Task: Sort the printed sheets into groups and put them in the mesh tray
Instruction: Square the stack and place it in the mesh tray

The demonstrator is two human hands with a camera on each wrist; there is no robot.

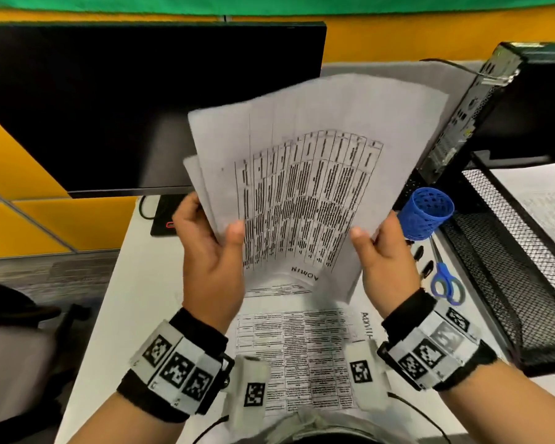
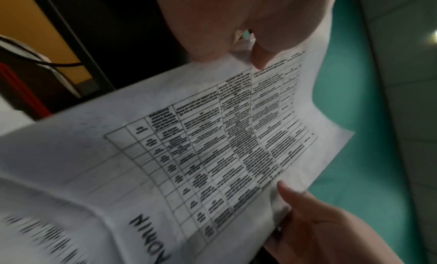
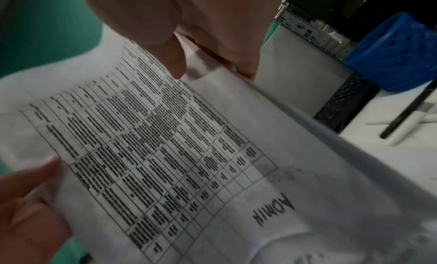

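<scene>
Gripping the printed sheets (image 1: 302,174) upright: left hand (image 1: 210,251), right hand (image 1: 385,261), thumbs frontward.

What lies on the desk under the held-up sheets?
Under the held sheets, another printed table sheet marked ADMIN lies flat on the desk. Its far end is covered; more sheets beneath cannot be ruled out.

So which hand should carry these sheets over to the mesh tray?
Probably the right hand: it already grips the sheets, and the tray sits on its side, past the blue cup.

Table print on the held sheets (image 1: 302,193) is blurred — unreadable; mesh tray (image 1: 507,283) cut off at right.
</scene>
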